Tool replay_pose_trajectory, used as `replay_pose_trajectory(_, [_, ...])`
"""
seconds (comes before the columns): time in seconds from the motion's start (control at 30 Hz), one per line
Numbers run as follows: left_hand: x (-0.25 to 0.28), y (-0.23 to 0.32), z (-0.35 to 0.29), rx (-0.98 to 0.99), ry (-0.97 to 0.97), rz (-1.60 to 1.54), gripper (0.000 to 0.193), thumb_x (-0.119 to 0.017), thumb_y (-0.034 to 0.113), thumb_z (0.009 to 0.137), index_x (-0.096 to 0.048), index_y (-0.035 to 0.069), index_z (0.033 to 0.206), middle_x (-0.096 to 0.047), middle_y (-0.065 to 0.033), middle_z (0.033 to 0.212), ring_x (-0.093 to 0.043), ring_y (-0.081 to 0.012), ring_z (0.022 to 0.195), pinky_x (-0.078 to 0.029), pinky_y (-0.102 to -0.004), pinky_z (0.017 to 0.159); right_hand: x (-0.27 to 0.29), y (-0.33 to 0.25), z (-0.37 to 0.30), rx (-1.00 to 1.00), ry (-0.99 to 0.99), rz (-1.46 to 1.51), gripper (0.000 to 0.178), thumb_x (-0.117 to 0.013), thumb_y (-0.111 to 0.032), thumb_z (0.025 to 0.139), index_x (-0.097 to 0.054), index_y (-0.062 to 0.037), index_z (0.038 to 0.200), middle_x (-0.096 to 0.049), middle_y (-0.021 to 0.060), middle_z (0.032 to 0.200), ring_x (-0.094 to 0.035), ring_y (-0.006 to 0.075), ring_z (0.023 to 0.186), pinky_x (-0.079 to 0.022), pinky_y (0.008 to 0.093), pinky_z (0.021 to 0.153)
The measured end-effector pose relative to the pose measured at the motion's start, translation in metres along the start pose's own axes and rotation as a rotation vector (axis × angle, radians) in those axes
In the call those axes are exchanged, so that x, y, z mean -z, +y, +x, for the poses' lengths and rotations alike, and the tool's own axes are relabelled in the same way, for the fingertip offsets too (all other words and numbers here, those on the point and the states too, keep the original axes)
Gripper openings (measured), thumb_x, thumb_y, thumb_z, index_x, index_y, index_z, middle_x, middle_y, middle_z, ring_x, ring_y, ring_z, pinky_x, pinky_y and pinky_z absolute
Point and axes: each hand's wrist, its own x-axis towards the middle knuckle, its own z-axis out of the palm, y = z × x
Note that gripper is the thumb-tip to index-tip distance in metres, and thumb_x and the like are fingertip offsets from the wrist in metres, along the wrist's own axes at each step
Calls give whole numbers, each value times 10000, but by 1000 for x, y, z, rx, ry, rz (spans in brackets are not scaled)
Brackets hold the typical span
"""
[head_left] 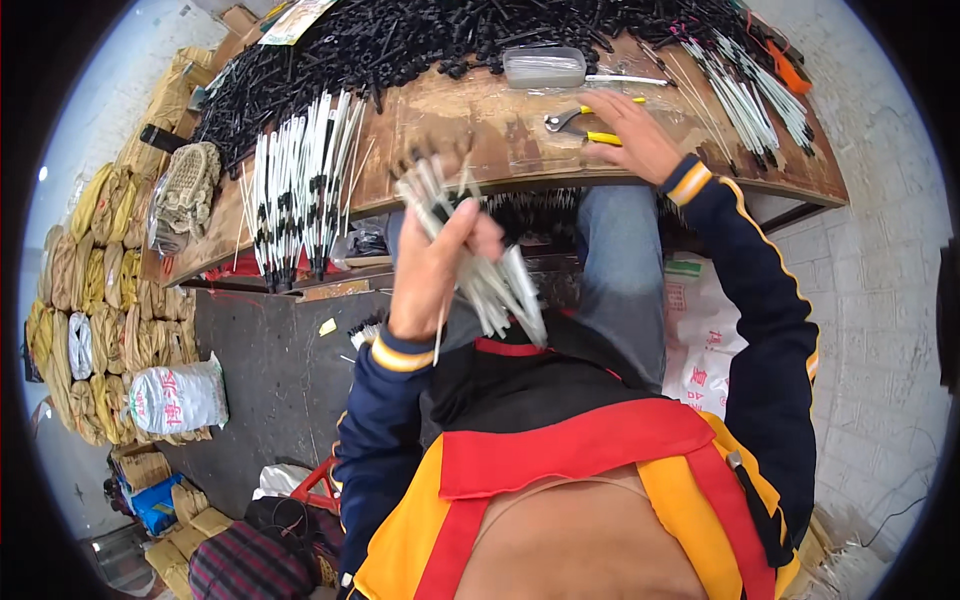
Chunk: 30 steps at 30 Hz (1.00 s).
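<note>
A bundle of thin white rods (pixel 487 295), some with black ends, is gripped in my left hand (pixel 432 262) above my lap. That bundle is partly smeared by motion at its upper end. Over the table's near edge, my right hand (pixel 640 138) has its fingers stretched out above a pair of pliers with yellow handles (pixel 603 138). The pliers' jaws point left on the wooden tabletop (pixel 450 110); whether my fingers touch the handles I cannot tell.
A heap of small black parts (pixel 430 40) covers the table's back. White rods with black ends (pixel 305 185) lie at left, more rods (pixel 740 100) at right. A clear plastic box (pixel 544 68) sits behind the pliers. Wrapped bundles (pixel 95 290) are stacked far left.
</note>
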Motion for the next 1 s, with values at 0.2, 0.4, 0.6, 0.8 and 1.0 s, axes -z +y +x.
replay_pose_trajectory(0.2, [-3, -25, 57, -61, -131, -58, 371, -567, 84, 979, -405, -14, 1298, -689, -149, 864, -686, -185, 699, -553, -292, 649, -8, 27, -25, -84, -45, -207, 441, -640, -248, 898, -563, -70, 1294, -617, 145, 1204, -539, 329, 1160, -390, 458, 1025])
replay_pose_trajectory(0.4, [-13, -41, 84, -229, -125, -47, 341, -523, 78, 1000, -404, 10, 1312, -685, -135, 862, -683, -174, 735, -536, -280, 686, 16, 33, -9, -220, -59, -269, 305, -603, -171, 929, -624, -40, 1203, -647, 148, 1143, -597, 315, 1085, -461, 389, 938])
replay_pose_trajectory(0.6, [-10, -47, 99, -165, -85, -64, 160, -557, 85, 983, -502, -1, 1107, -684, -130, 851, -673, -169, 742, -528, -272, 676, 0, -54, 58, -165, 36, 293, 227, -570, -143, 956, -669, -9, 1110, -683, 154, 1061, -653, 291, 989, -499, 347, 869])
replay_pose_trajectory(0.8, [-15, -10, 16, 198, -180, -24, 80, -661, 43, 909, -620, -8, 955, -705, -131, 977, -678, -178, 895, -542, -297, 813, 11, -1, 61, -217, -140, 380, 237, -581, -144, 947, -648, -2, 1124, -698, 121, 992, -657, 198, 905, -505, 311, 811])
replay_pose_trajectory(1.0, [-17, -50, 43, 100, -335, 128, 178, -603, -2, 936, -630, -43, 1108, -697, -141, 1093, -679, -223, 1024, -531, -344, 924, -15, 54, 121, -103, -84, -5, 193, -618, -174, 897, -664, -28, 1015, -684, 134, 949, -648, 294, 865, -506, 369, 772])
